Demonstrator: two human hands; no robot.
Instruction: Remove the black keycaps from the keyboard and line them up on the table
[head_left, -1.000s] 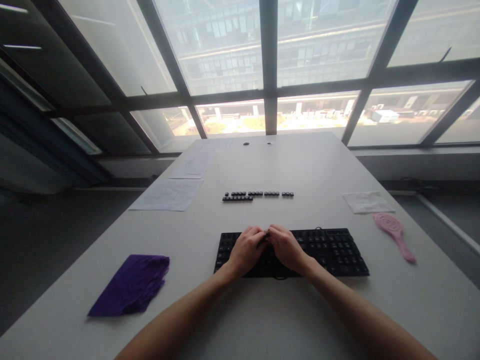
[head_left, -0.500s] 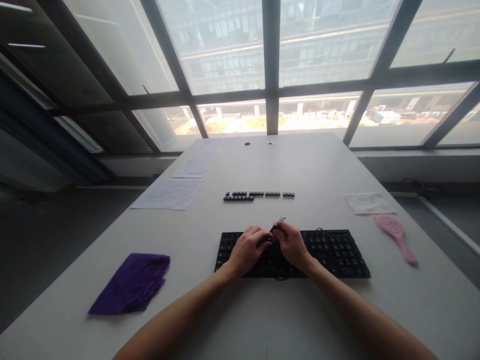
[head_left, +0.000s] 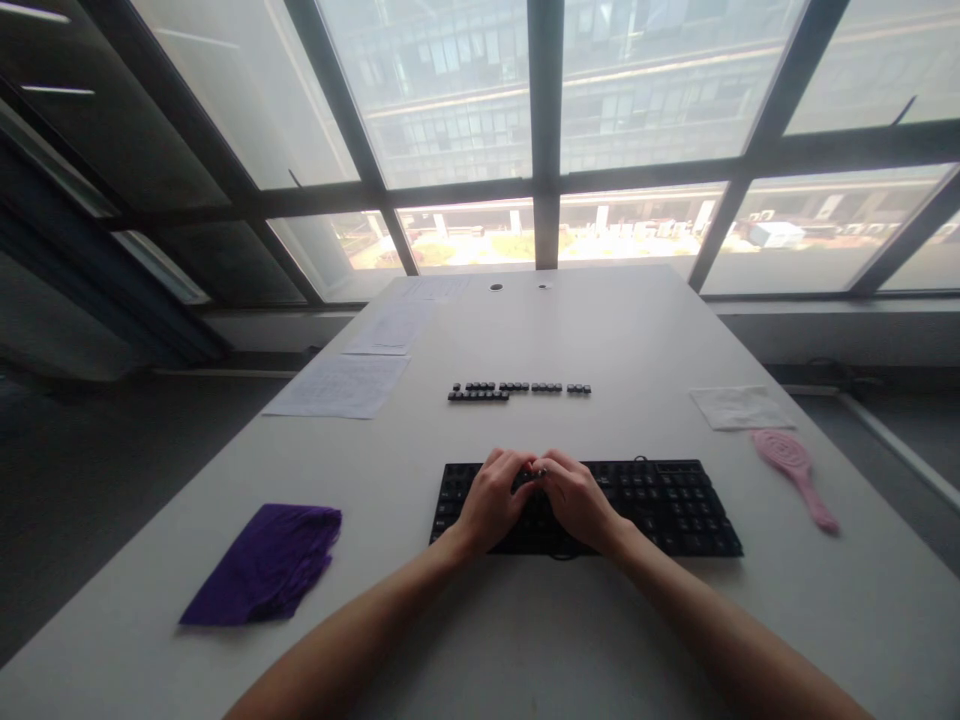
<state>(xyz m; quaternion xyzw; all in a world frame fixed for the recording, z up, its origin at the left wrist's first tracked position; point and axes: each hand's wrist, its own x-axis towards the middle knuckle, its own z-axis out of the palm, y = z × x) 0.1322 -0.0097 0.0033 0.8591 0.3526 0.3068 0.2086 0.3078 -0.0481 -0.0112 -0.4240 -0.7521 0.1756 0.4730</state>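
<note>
one keyboard (head_left: 667,510), flat on one white table (head_left: 480,650). two hands over it: left hand (head_left: 493,505), right hand (head_left: 579,500), fingers curled in and narrow, tips meeting; cannot tell what, if anything, they pinch. beyond, loose keys (head_left: 478,397) in two rows: five clusters behind, one run in front; single keys too small to count. left: one purple cloth (head_left: 259,565). right: one pink brush (head_left: 784,455), one white tissue (head_left: 739,408).

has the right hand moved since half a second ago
Yes, the right hand has shifted slightly left, toward the left hand, judged against the keyboard.
</note>
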